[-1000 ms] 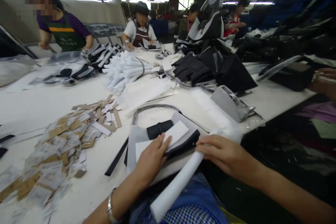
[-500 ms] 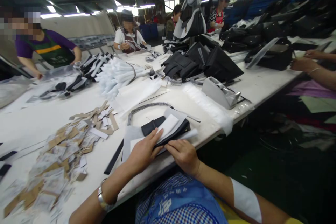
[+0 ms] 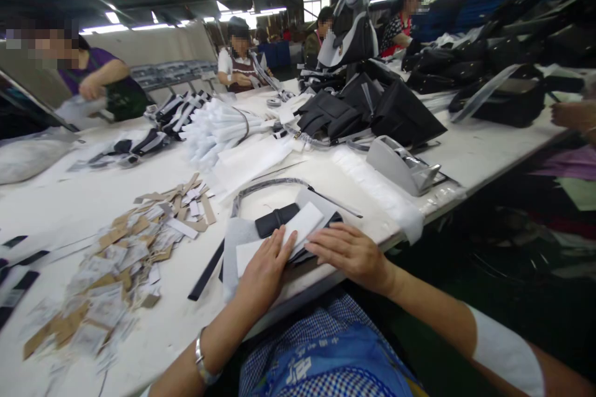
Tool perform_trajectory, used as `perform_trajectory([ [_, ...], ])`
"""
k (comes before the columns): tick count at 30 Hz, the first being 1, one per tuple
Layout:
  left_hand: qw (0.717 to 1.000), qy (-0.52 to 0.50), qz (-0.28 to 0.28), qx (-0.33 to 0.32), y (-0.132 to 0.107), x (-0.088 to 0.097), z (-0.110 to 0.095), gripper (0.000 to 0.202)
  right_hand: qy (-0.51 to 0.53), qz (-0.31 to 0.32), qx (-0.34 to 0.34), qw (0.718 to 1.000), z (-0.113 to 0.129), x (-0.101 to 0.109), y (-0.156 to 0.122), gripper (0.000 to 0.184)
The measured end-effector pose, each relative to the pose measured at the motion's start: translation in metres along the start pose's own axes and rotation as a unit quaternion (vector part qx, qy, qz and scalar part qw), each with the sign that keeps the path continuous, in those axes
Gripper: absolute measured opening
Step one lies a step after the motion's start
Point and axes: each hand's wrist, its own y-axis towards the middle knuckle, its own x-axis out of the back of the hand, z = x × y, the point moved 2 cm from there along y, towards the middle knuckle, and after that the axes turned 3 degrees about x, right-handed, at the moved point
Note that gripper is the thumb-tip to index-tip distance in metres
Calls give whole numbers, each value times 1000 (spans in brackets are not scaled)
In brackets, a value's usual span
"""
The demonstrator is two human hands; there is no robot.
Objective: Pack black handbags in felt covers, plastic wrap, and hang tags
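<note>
My left hand (image 3: pixel 265 270) lies flat, fingers stretched out, on a white paper strip (image 3: pixel 298 228) that covers a black bag part (image 3: pixel 278 219) at the near table edge. Beside it my right hand (image 3: pixel 350 252) also rests flat, fingers spread, on the right end of the same black piece and white wrapping sheet (image 3: pixel 233 242). A black strap (image 3: pixel 206 270) runs out to the left under the sheet. A grey cord loop (image 3: pixel 270 185) curves behind the piece.
A heap of brown and white tags (image 3: pixel 125 254) lies left on the white table (image 3: pixel 60 205). A grey tape dispenser (image 3: pixel 401 166), white foam rolls (image 3: pixel 218 127) and black bags (image 3: pixel 372 111) stand farther back. Several other people work at the far side.
The white roll under my right hand a second ago is gone from view. My right hand has moved from the table edge up onto the black piece and flattened.
</note>
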Motion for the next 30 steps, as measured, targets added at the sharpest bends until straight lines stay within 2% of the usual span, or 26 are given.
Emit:
perform_trajectory([
  [3, 1000, 8, -8, 2, -1, -1, 0, 66, -32, 102, 6, 994, -33, 8, 8, 78],
  [5, 1000, 17, -4, 3, -1, -1, 0, 65, -21, 121, 12, 992, -49, -1, 3, 76],
  [8, 999, 46, 6, -3, -1, -2, -4, 67, -9, 81, -6, 997, -58, -24, -16, 55],
  [12, 995, 102, 15, 5, 2, -1, -21, 69, -3, 10, -38, 999, -53, -41, -34, 50],
  [18, 991, 128, 15, 44, 22, -3, -42, 47, 2, -9, -48, 999, -50, -41, -35, 51],
  [22, 989, 135, -38, 46, 21, -11, -43, 57, -2, -15, -51, 999, -50, -42, -32, 51],
  [25, 988, 136, -60, 50, 16, -16, -42, 63, 35, -21, -45, 998, -48, -34, -32, 50],
  [27, 988, 132, -64, 51, 14, -17, -42, 63, 63, -50, -89, 993, -46, -22, -36, 46],
  [29, 988, 129, -68, 51, 13, -18, -42, 65, 67, -100, -205, 971, -45, -10, -45, 40],
  [30, 988, 127, -71, 50, 13, -18, -42, 65, 70, -117, -277, 951, -44, -5, -51, 36],
])
